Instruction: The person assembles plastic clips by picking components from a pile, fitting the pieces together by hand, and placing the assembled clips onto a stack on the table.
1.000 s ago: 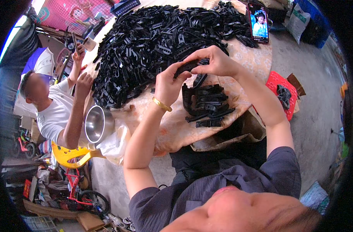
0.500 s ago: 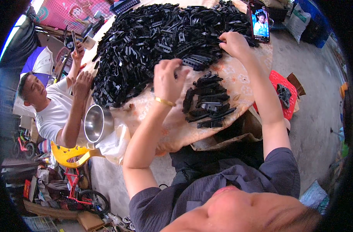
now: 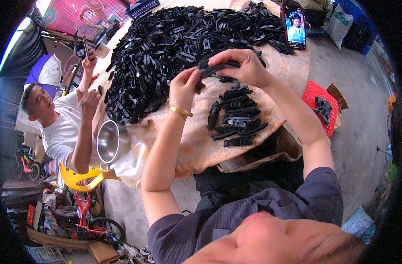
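Observation:
Above the near edge of a big heap of black plastic parts [image 3: 165, 48], my two hands meet. My right hand [image 3: 247, 68] is closed on a slim black plastic part [image 3: 214, 69], thumb below and fingers above. At the part's left end, my left hand [image 3: 183, 86], with a gold bangle at the wrist, pinches with thumb and forefinger. Its grip on the end is partly hidden. Nearer to me, a small group of similar black parts [image 3: 240, 114] lies roughly in rows on the patterned tablecloth [image 3: 188, 149].
A phone [image 3: 294, 28] with a lit screen stands at the far right. At the left, a metal bowl [image 3: 109, 141] sits near a plastic bag [image 3: 132, 165]. Across from it, another person [image 3: 62, 123] holds up a phone. A red stool [image 3: 313, 99] stands right of the table.
My right hand has come left from the heap's right side, bringing a black part to my left hand. My left fingers went from spread to pinched. The other person's lower hand has curled.

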The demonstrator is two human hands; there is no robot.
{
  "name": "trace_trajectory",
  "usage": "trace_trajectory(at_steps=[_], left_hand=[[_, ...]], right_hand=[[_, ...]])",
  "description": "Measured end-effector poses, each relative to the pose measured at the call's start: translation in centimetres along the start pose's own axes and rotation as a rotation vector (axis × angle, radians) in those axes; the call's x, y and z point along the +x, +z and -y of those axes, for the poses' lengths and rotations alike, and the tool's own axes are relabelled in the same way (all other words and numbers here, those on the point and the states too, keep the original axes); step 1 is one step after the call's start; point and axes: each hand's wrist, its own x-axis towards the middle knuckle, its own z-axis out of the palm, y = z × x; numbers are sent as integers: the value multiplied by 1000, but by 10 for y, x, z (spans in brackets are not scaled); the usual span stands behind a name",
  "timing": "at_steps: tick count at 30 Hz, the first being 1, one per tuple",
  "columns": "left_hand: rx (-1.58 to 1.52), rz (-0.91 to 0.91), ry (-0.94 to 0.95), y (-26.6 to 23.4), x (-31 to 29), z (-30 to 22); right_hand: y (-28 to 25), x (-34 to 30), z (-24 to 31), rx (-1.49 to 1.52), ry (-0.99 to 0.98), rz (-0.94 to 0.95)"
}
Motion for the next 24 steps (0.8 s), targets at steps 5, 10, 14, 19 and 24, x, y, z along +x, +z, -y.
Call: trace_trajectory(at_steps=[5, 10, 14, 19, 24], left_hand=[[-471, 168, -348, 4, -8, -8], [-500, 265, -343, 5, -13, -17], [-315, 300, -239, 3, -12, -15], [-150, 268, -107, 3, -14, -18], [-11, 250, -18, 10, -17, -18]], right_hand=[[3, -1, -5, -88, -98, 64], [4, 0, 0, -139, -144, 74], [1, 0, -7, -152, -160, 120], [3, -1, -5, -138, -82, 107], [-5, -3, -6, -55, 153, 206]])
